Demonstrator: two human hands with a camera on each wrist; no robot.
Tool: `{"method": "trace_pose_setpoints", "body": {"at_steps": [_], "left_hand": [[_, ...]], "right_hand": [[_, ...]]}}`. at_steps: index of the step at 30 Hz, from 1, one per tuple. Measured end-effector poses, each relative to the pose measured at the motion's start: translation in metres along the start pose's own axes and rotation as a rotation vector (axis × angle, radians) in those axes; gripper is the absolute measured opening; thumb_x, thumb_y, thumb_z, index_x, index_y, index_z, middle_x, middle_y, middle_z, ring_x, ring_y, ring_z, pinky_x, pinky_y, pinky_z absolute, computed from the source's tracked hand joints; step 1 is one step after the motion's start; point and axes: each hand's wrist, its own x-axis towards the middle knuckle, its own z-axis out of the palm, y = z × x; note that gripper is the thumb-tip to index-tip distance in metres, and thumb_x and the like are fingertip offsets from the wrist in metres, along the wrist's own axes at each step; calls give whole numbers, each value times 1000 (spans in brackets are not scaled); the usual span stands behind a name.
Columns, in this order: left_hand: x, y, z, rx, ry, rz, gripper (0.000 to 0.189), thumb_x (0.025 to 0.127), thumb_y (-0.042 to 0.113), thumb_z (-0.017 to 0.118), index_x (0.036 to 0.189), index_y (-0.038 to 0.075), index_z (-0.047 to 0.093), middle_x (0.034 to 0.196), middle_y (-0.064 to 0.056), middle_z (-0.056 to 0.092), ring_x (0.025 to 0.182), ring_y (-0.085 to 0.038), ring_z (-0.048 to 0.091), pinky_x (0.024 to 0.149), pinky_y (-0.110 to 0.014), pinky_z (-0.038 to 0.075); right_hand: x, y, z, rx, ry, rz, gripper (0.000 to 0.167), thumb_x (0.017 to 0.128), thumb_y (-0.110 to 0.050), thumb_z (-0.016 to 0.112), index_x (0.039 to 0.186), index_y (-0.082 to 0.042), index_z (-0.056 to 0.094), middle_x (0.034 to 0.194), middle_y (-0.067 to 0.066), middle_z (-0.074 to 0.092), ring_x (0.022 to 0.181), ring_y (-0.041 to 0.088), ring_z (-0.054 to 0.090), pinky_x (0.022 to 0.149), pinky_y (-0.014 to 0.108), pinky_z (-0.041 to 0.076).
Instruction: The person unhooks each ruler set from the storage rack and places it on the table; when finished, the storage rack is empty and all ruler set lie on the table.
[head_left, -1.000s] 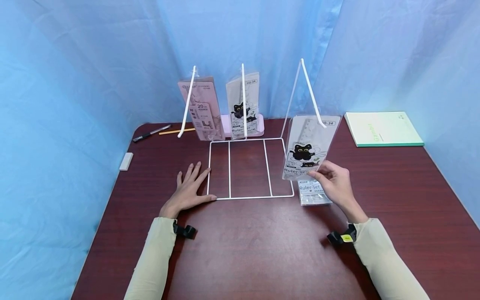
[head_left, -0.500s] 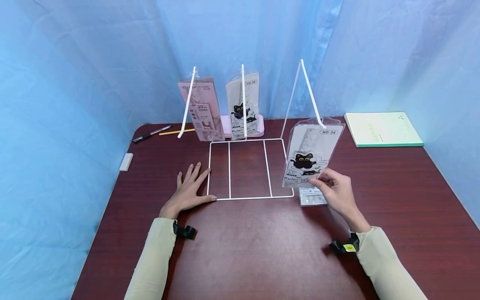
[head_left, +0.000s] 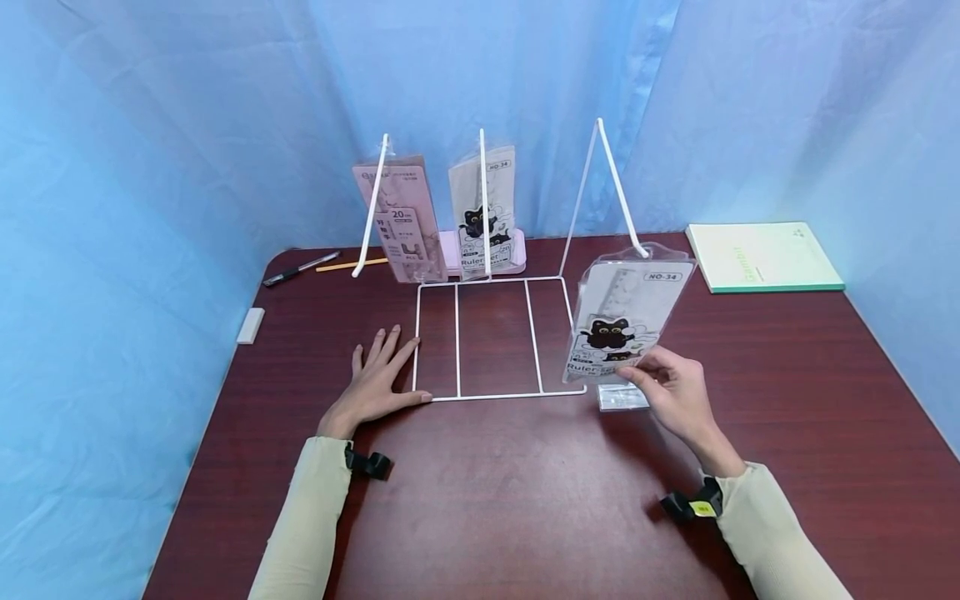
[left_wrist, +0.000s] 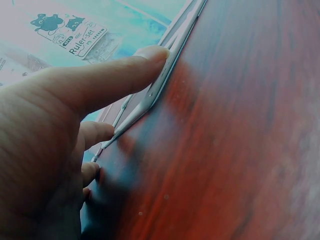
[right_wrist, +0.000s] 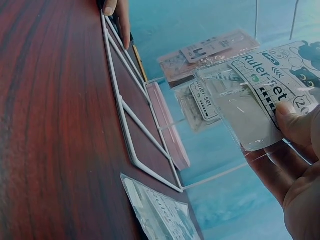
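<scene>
My right hand (head_left: 670, 392) pinches the lower right corner of a clear ruler-set pack (head_left: 621, 321) printed with black cats. The pack's top edge is at the tip of the right arm of a white wire rack (head_left: 508, 396); whether the arm passes through its hole I cannot tell. Beneath it, a second ruler-set pack (right_wrist: 159, 207) lies on the table, mostly hidden in the head view. Spread out on the tabletop, my left hand (head_left: 371, 379) touches the left side of the rack's base with thumb and fingers. Pink ruler packs (head_left: 400, 218) hang on the left arm, another cat ruler set (head_left: 483, 212) on the middle one.
Behind the rack lies a lilac case (head_left: 517, 252). A pen (head_left: 300, 268), a yellow pencil (head_left: 348, 264) and a white eraser (head_left: 251, 325) are at the back left. A pale green notebook (head_left: 765, 257) lies at the back right, before blue curtains (head_left: 810, 125).
The pack in my right hand has moved down and slightly toward me, its top now near the arm's tip. It covers more of the pack below. My left hand has stayed put.
</scene>
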Motion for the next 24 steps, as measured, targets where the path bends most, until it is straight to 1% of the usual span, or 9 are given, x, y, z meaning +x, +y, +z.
{"method": "trace_pose_setpoints", "body": {"at_steps": [2, 4, 7, 10, 12, 13, 16, 19, 24], "left_hand": [[0, 0, 0, 2, 0, -4, 98, 84, 56, 73, 161, 21, 24, 171, -14, 3, 158, -39, -5, 120, -71, -6], [0, 1, 0, -2, -1, -5, 98, 84, 55, 74, 161, 21, 25, 171, -15, 3, 158, -39, -5, 120, -71, -6], [0, 1, -1, -2, -1, -5, 97, 84, 55, 74, 161, 21, 25, 171, -15, 3, 158, -40, -4, 120, -71, -6], [0, 1, -1, -3, 1, -5, 97, 84, 55, 74, 161, 22, 25, 171, -15, 4, 158, -40, -4, 120, -71, -6], [-1, 1, -1, -4, 2, -6, 97, 84, 55, 74, 161, 22, 25, 171, -15, 4, 158, -40, -4, 120, -71, -6], [0, 1, 0, -4, 2, -6, 97, 84, 55, 74, 161, 22, 25, 171, -15, 4, 158, -39, -4, 120, -71, -6], [0, 1, 0, -6, 1, -5, 97, 84, 55, 74, 161, 21, 26, 171, -15, 4, 158, -40, -4, 120, -71, -6], [0, 0, 0, -9, -2, -4, 97, 84, 55, 74, 161, 21, 26, 171, -15, 4, 158, -40, -4, 120, -71, -6], [-1, 1, -1, -14, -3, -5, 97, 84, 54, 74, 161, 21, 26, 171, -15, 4, 158, -40, -4, 120, -71, -6]], "right_hand": [[-1, -2, -1, 25, 2, -6, 18, 72, 23, 73, 74, 5, 68, 71, -17, 70, 56, -10, 53, 52, 10, 43], [-3, -3, -2, 43, 5, -10, 12, 75, 18, 74, 75, 7, 68, 75, -23, 69, 57, -12, 54, 52, 10, 43], [-5, -4, -3, 70, 15, -13, 9, 76, 16, 75, 76, 10, 68, 78, -27, 68, 59, -13, 55, 52, 9, 43], [-7, -3, -3, 102, 35, -19, 12, 73, 22, 73, 77, 13, 67, 79, -27, 69, 60, -12, 56, 54, 7, 43], [-8, -3, -4, 128, 51, -13, 17, 69, 28, 69, 78, 15, 66, 81, -26, 71, 61, -11, 59, 55, 7, 44], [-9, -3, -5, 136, 61, -7, 17, 69, 29, 68, 78, 16, 66, 81, -25, 71, 61, -10, 59, 54, 7, 44], [-11, -1, -8, 151, 97, 31, 15, 71, 30, 66, 77, 17, 64, 77, -24, 71, 57, -10, 57, 50, 8, 41], [-13, 2, -13, 117, 129, 74, 13, 73, 28, 67, 75, 16, 63, 73, -25, 69, 53, -11, 52, 46, 10, 37], [-15, 8, -20, 126, 166, 127, 12, 74, 28, 66, 76, 17, 61, 72, -23, 70, 53, -9, 58, 48, 8, 41]]}}
